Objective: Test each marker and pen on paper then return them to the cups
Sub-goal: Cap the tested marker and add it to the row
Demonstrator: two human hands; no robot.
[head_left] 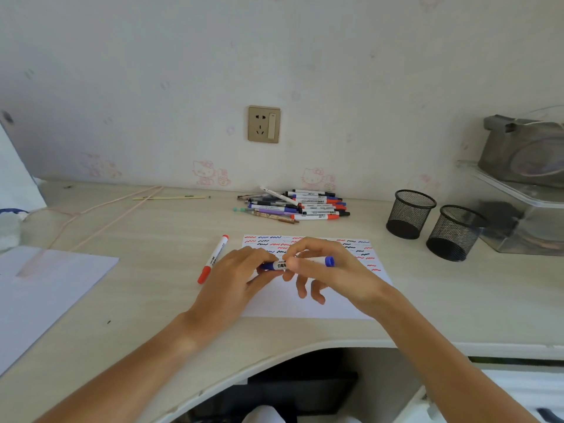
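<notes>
A blue marker with a white label lies sideways between both hands, above the white paper. My left hand grips its left end, where the blue cap sits. My right hand pinches the barrel, and the blue tail end sticks out to the right. The paper's upper part is covered with red, blue and black squiggles. A red marker lies on the desk left of the paper. A pile of markers and pens rests near the wall. Two black mesh cups stand at the right.
A second white sheet lies at the left desk edge. A pink cord runs across the back left. Clear plastic bins stand at the far right behind the cups. The desk's curved front edge is close to me.
</notes>
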